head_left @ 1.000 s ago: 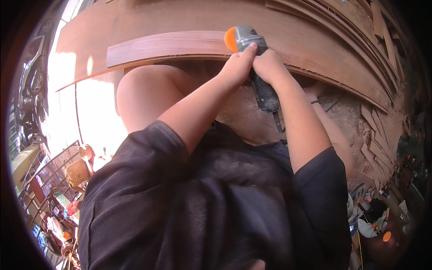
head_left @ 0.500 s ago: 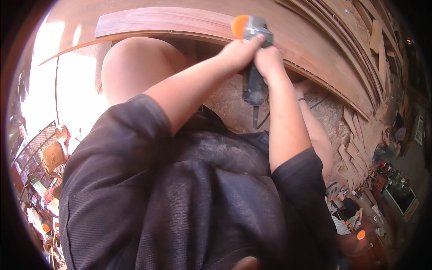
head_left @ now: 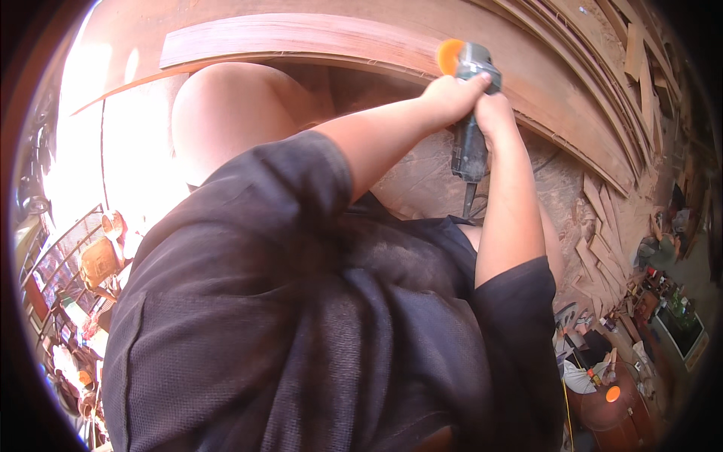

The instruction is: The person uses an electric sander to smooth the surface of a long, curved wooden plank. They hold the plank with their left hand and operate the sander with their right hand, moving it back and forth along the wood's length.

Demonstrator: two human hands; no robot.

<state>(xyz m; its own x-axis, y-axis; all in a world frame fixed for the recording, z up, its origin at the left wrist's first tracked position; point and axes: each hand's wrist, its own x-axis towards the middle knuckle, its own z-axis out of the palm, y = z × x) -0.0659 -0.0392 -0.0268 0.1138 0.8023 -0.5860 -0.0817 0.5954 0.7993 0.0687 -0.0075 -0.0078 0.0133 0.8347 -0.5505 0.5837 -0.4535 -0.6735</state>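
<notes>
Both hands are wrapped round a dark grey angle grinder (head_left: 468,149) with an orange disc (head_left: 449,56) at its far end. My left hand (head_left: 454,98) grips it just behind the head, thumb laid across the body. Against it, my right hand (head_left: 494,114) closes round the body from the right side. The disc is at the near edge of a long reddish wooden board (head_left: 301,34); whether it touches the wood I cannot tell. A cable hangs from the grinder's near end. The board's left stretch looks paler and pinker than the right.
My bent bare knee (head_left: 226,105) is close under the board's near edge. Long planks (head_left: 572,68) are stacked at the far right, with wood offcuts (head_left: 601,245) on the dusty floor. A wire rack (head_left: 71,237) stands at the left, and a flat dark screen (head_left: 680,325) lies at the right.
Both hands and the grinder have moved right along the board, and slightly nearer. My grip on the grinder looks the same.
</notes>
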